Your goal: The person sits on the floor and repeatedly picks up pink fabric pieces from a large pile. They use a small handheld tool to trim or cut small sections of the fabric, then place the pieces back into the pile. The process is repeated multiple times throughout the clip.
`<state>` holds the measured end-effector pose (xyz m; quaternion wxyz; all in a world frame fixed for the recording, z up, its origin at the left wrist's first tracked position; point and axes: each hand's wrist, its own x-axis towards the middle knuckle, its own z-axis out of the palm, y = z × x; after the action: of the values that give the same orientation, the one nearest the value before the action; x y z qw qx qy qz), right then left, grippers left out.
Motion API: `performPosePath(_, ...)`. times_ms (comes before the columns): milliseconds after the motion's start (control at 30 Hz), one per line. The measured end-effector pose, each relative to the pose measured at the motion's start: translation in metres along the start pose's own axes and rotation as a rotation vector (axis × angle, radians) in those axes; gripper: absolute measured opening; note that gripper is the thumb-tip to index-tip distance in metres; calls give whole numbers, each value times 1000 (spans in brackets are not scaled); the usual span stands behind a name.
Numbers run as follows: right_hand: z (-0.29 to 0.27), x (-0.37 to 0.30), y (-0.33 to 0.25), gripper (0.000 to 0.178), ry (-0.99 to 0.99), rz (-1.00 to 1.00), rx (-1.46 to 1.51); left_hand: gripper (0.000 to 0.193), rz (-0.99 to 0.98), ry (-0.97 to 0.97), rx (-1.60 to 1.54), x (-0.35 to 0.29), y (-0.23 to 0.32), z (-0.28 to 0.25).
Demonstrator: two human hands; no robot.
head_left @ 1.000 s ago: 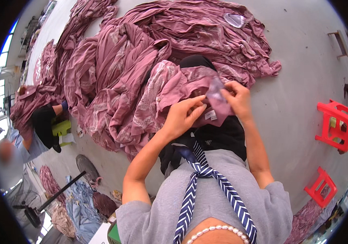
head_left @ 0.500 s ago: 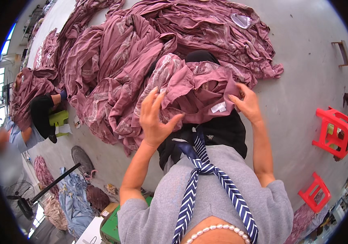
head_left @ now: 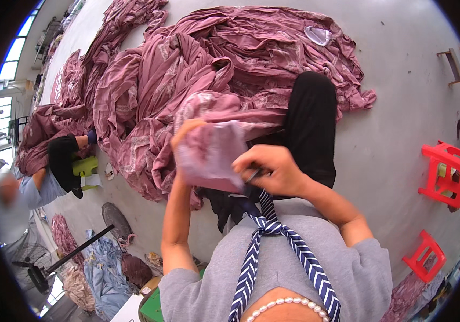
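In my left hand (head_left: pixel 185 135) is a folded edge of dusty-pink cloth (head_left: pixel 214 155), raised over my lap and smeared by motion. The cloth hides most of that hand's fingers. My right hand (head_left: pixel 277 170) is closed around a small dark tool (head_left: pixel 260 173), its fingertips close against the cloth's right edge. Too little of the tool shows to make out its kind. From the held edge the cloth runs forward into a large heap of pink patterned fabric (head_left: pixel 154 91) on the floor. My right knee (head_left: pixel 310 123), in black trousers, sticks out beside the heap.
Two red plastic stools (head_left: pixel 444 174) stand on the right. At far left a co-worker (head_left: pixel 39 182) sits by the heap, near a green stool (head_left: pixel 85 169). A standing fan (head_left: pixel 31 263) and blue cloth bundles (head_left: pixel 101 268) are at lower left, beside a green box (head_left: pixel 152 307).
My left hand has gathered and lifted the cloth edge. My right hand has let go of the cloth's right side, moved inward and now holds a small dark tool. My right knee is uncovered.
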<state>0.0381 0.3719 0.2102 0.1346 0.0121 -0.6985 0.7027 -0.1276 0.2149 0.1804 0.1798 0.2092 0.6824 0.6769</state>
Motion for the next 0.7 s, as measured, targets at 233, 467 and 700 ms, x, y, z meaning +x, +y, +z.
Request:
performPosePath(233,-56,-31,165,34,977,588,572,18,156,423,6,1,2,-85)
performPosePath(467,-24,-36,225,90,892,1183,636,25,377,738,336,6,-18,-148)
performPosePath(700,34,23,294,97,615,1285,940,32,587,798,644,24,-20,-184)
